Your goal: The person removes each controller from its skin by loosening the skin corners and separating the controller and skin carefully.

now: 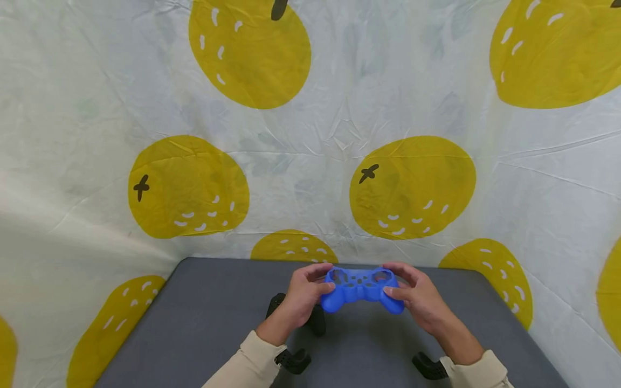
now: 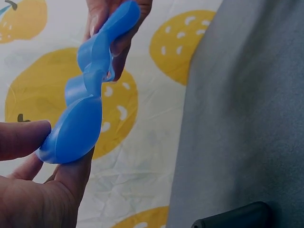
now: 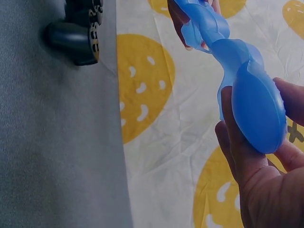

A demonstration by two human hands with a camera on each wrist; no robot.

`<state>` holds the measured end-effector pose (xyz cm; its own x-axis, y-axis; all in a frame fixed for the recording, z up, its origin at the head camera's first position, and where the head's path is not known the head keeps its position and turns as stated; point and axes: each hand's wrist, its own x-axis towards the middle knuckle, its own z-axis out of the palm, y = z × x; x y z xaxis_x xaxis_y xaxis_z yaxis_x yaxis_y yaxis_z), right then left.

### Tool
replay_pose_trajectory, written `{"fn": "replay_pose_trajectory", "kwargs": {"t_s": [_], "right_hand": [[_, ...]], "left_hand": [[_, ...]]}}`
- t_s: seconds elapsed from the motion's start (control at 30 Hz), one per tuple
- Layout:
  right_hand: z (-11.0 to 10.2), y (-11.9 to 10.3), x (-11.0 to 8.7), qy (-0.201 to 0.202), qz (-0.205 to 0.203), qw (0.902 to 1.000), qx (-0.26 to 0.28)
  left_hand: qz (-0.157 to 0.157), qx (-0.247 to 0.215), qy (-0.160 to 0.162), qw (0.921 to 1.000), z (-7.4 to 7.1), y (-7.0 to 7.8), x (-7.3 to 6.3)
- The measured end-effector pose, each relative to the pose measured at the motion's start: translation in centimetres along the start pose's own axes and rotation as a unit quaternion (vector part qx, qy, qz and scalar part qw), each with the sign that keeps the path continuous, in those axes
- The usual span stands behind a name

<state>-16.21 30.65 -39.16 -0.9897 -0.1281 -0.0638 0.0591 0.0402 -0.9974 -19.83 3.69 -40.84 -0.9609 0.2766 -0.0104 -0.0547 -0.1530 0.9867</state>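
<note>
A blue silicone game controller cover (image 1: 360, 294) is held up above the table between both hands, with cut-out holes for sticks and buttons. My left hand (image 1: 302, 295) pinches its left grip end between thumb and fingers. At the other end, my right hand (image 1: 423, 299) pinches the right grip the same way. In the right wrist view the cover (image 3: 259, 107) looks thin and hollow, with nothing seen inside it. A black game controller (image 1: 317, 321) lies on the table, partly hidden behind my left hand and wrist; one of its handles (image 2: 237, 217) shows in the left wrist view.
The dark grey table (image 1: 218, 307) stretches under both arms. Behind and beside it hangs a pale cloth (image 1: 310, 124) printed with big yellow fruit. Black wrist devices (image 1: 293, 361) stick out from both cuffs, above the tabletop.
</note>
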Motion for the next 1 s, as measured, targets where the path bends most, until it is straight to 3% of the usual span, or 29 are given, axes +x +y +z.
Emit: {"fn": "replay_pose_trajectory", "kwargs": {"t_s": [1.0], "right_hand": [[-2.5, 1.5, 1.4, 0.009, 0.010, 0.9998, -0.015]], "left_hand": [[-0.014, -0.012, 0.028, 0.9994, 1.8, -2.4, 2.4]]}}
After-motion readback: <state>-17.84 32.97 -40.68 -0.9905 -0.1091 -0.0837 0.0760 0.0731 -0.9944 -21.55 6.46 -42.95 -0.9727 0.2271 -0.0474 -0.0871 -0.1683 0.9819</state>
